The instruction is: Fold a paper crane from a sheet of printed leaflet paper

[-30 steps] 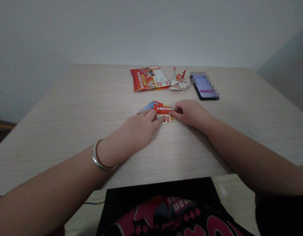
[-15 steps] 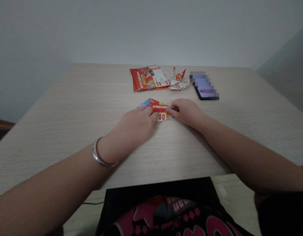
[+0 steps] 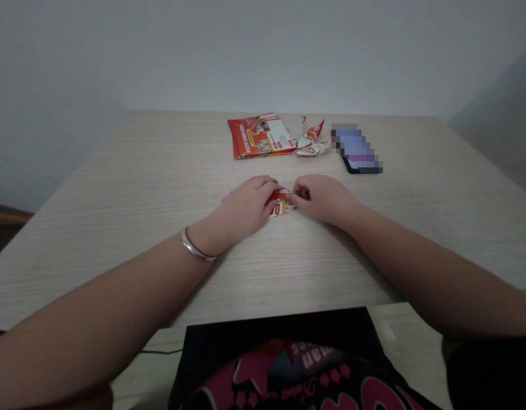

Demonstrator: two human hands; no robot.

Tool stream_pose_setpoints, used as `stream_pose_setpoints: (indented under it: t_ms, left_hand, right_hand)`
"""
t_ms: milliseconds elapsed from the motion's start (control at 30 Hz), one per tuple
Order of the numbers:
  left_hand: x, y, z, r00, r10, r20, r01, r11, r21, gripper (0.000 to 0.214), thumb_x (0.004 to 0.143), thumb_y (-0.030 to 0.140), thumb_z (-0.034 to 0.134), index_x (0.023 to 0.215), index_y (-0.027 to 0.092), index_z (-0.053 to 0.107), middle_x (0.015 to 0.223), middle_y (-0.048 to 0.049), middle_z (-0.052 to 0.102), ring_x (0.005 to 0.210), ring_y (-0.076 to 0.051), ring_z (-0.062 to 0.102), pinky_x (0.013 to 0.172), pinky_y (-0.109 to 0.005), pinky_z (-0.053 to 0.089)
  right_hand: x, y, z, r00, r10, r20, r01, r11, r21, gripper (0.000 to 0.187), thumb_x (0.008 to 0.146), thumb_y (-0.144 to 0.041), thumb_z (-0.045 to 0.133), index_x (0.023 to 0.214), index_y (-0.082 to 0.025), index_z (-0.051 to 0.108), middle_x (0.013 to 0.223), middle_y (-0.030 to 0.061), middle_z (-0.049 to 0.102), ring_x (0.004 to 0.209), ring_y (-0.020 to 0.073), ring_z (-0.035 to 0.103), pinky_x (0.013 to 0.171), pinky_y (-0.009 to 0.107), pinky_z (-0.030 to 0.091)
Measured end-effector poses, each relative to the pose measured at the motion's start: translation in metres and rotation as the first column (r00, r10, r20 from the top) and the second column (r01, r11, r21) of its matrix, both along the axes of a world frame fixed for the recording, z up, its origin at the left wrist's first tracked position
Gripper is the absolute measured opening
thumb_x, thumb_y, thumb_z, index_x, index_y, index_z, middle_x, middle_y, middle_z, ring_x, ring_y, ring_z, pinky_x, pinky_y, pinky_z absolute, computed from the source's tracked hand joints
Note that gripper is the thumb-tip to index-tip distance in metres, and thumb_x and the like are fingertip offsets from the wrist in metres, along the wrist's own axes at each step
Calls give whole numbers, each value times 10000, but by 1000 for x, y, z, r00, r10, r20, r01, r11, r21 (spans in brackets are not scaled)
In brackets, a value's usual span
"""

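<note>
A folded sheet of red, white and yellow printed paper [image 3: 282, 207] lies on the table, mostly covered by my hands. My left hand [image 3: 248, 208], with a silver bangle at its wrist, rests across the paper's left part, fingers bent and pressed onto it. Thumb and curled fingers of my right hand [image 3: 325, 198] pinch the paper's right end. Only a small strip shows between the two hands, and the left end is nearly all hidden.
Behind my hands lies a stack of red printed leaflets [image 3: 251, 138]. Touching its right side are folded paper pieces [image 3: 313, 136] with pointed tips. A phone [image 3: 359, 151], partly pixelated, lies farther right on the pale wooden table [image 3: 139, 176]. A wall [image 3: 263, 57] stands behind.
My left hand has shifted up over the paper's upper edge. The paper's raised peak with its blue corner no longer shows, and less of its red print is visible. My right hand has hardly moved.
</note>
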State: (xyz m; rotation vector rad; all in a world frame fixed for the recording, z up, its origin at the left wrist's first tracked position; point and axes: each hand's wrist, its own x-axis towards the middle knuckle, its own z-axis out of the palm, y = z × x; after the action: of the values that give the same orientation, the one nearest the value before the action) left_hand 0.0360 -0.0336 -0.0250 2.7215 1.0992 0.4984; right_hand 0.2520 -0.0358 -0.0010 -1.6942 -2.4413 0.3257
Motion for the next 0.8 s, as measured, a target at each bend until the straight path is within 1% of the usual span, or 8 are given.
stream_pose_setpoints:
  t_ms: [133,267,400,533,600,667,733,800]
  left_hand:
    - [0,1,-2,1000,3,-6,-3,1000,12,339,1021,178,480,1301,81,645,1348,-182,672,1276,-281,618,1176,-478,492]
    - [1,3,-4,999,9,-31,-8,999,35,336,1014,168,508,1288,57,668,1324,-193,686,1277,-304,614,1159,-495,503]
    - [2,4,-4,999,18,-48,-15,998,60,328,998,109,530,1276,63,699,1287,-171,710,1248,-298,632,1142,-479,517]
    - [3,-4,2,988,20,-155,-4,995,102,350,1027,73,467,1292,59,694,1311,-179,710,1219,-297,657,1114,-472,535]
    - [4,-9,7,978,26,-205,3,990,140,353,1039,84,467,1320,55,678,1317,-185,713,1212,-312,674,1068,-472,560]
    - [6,-14,11,972,-10,-235,58,978,199,355,1060,137,490,1362,69,664,1319,-187,725,1207,-321,691,1034,-478,576]
    - [6,-16,13,961,-64,-270,137,956,260,336,1077,169,492,1342,103,687,1311,-177,744,1179,-316,715,1057,-525,556]
    - [6,-15,13,951,-97,-294,188,935,300,321,1084,168,482,1300,131,715,1301,-161,760,1140,-306,736,1084,-572,527]
  right_hand:
    - [13,-1,3,999,31,27,-31,999,-29,296,998,-392,621,822,-182,733,869,79,750,783,192,607,680,328,369]
    - [15,1,5,995,11,97,-9,1000,-24,311,1011,-394,606,847,-180,761,901,88,770,823,204,639,706,329,389]
    - [11,3,6,982,-5,187,7,1000,-10,333,1020,-407,601,866,-176,785,917,92,788,820,211,655,702,337,375]
    - [9,3,7,977,-6,215,3,1000,11,332,1015,-436,617,898,-185,800,929,91,798,822,215,662,694,341,359]
    - [9,4,6,976,-7,219,4,1000,15,336,1016,-444,614,911,-188,805,941,92,801,833,217,667,694,342,358]
    - [9,4,5,976,-12,219,7,1000,21,348,1019,-453,605,916,-190,808,943,93,803,840,220,673,697,344,360]
    - [9,5,5,976,-13,218,6,999,33,352,1020,-452,599,921,-187,809,945,96,806,844,224,678,701,347,363]
    - [10,6,4,975,-13,220,6,999,35,349,1024,-434,590,929,-179,807,954,101,808,850,228,684,705,351,365]
